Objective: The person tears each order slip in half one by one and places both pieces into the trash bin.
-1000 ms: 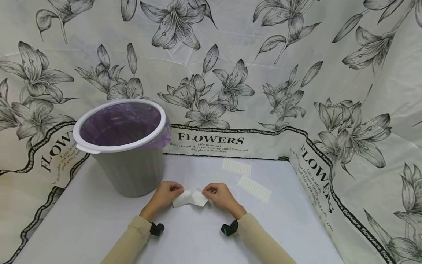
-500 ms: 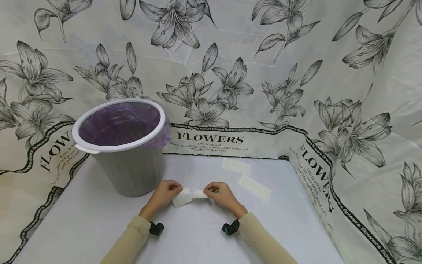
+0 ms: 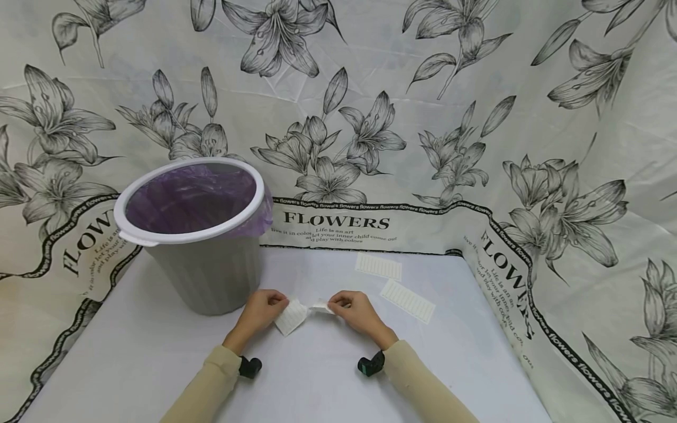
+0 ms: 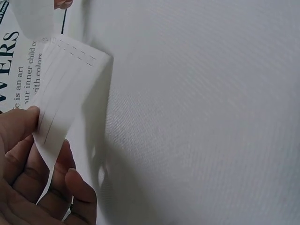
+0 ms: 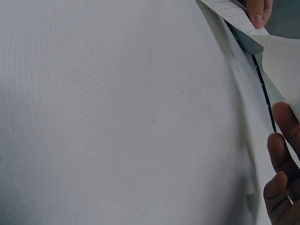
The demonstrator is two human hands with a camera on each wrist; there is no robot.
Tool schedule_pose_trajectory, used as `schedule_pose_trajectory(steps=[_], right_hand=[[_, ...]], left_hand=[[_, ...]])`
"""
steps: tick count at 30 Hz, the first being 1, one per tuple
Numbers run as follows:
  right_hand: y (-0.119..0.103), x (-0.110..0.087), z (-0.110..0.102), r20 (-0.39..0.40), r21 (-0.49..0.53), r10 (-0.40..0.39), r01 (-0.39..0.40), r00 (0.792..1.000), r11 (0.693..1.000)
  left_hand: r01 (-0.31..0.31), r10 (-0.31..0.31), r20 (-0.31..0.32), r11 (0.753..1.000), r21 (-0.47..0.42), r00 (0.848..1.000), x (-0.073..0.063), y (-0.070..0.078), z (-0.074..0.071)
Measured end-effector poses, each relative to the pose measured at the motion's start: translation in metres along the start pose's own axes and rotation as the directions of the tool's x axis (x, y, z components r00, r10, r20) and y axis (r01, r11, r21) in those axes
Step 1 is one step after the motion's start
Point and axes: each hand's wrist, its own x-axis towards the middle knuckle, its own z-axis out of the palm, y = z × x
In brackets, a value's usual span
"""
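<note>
Paper (image 3: 290, 318) has twisted further between the grips; left hand (image 3: 260, 310) pinches one end, right hand (image 3: 357, 311) the other; pinching nearer its middle should steady any tearing.

"FLOWERS" (image 3: 337, 221) — on the floral cloth (image 3: 391, 170)

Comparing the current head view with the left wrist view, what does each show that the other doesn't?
Only the head view: the gray bin with its purple liner, the farther loose sheet and the nearer loose sheet.

Only the left wrist view: distinct dashed marks along the held paper's end.

Both: the left hand pinching that paper, at least fingertips of the right hand, the white table, and the cloth's lettering.
</note>
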Motion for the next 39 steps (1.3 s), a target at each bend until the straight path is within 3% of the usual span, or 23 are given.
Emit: schedule_pose_trajectory(steps=[18,39], right_hand=[[0.004,-0.002,-0.003,-0.012,0.011,0.042,-0.042,0.999,0.999],[0.011,-0.005,-0.008,-0.057,-0.029,0.026,-0.027,0.998,0.999]], left_hand=[[0.051,-0.051,-0.032,0.999,-0.003,0.998,0.002,-0.005,-0.005],[0.037,-0.037,-0.057,0.999,0.002,0.998,-0.002,-0.005,-0.015]])
